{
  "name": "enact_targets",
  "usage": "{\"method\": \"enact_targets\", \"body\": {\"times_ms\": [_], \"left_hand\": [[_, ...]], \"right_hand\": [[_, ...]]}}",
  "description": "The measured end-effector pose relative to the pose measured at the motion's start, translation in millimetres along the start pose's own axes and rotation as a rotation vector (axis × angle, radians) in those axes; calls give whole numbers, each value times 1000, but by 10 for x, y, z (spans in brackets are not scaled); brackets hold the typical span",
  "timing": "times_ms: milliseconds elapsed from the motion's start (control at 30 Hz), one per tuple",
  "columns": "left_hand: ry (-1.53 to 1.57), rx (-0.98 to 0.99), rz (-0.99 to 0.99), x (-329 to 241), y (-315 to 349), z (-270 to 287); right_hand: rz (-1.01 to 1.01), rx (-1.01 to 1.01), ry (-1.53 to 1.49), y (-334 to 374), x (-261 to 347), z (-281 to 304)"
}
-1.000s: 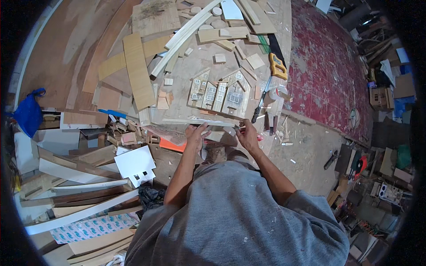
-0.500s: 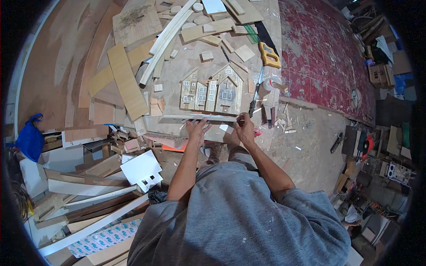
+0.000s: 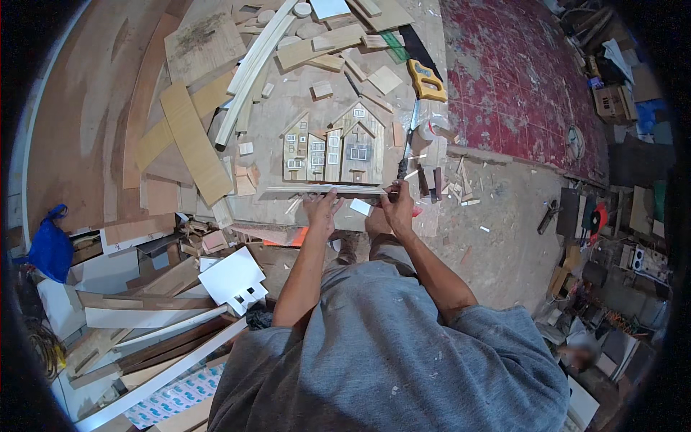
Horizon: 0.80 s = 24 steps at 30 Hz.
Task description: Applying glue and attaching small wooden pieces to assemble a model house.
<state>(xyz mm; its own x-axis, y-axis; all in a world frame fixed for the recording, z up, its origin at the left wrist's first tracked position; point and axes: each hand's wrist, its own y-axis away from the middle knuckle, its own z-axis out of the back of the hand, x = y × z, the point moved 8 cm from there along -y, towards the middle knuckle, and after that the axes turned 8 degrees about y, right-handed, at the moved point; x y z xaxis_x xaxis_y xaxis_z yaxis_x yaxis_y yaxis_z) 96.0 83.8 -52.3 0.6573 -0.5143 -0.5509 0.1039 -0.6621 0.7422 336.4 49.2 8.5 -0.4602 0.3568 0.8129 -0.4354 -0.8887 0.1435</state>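
Note:
A long thin pale wood strip (image 3: 295,189) lies crosswise along the near edge of a small wooden house model (image 3: 333,155). The model lies flat on the workbench, with peaked roofs and small white-framed windows. My left hand (image 3: 322,213) grips the strip near its middle from the near side, fingertips on it. At the strip's right end, my right hand (image 3: 397,209) is closed in a pinch. A small white piece (image 3: 360,207) sits between my hands. Just beyond my right hand is a dark, slim tool handle (image 3: 402,168).
A yellow-handled saw (image 3: 427,81) and a whitish container (image 3: 428,129) stand at the right of the bench. Long battens (image 3: 255,79), boards (image 3: 196,140) and offcuts (image 3: 322,89) cover its far and left parts. Scrap wood and a white cut-out board (image 3: 232,279) lie lower left.
The whole view has shifted, so the bench and house model sit farther left in it. Relative to the model, both hands and the strip are slightly farther right. The grip looks unchanged.

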Motion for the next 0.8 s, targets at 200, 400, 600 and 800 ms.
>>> {"method": "enact_targets", "body": {"times_ms": [200,400,600,800], "left_hand": [[-2,-67,-45,86,-12,-91],[-25,-106,-20,147,-35,-43],[21,-142,-35,183,-149,39],[-40,-107,-31,147,-101,-50]], "right_hand": [[20,-56,28,-31,-112,74],[-1,-35,13,-74,-158,81],[7,-40,21,-113,-160,85],[-3,-38,11,-111,-181,84]]}}
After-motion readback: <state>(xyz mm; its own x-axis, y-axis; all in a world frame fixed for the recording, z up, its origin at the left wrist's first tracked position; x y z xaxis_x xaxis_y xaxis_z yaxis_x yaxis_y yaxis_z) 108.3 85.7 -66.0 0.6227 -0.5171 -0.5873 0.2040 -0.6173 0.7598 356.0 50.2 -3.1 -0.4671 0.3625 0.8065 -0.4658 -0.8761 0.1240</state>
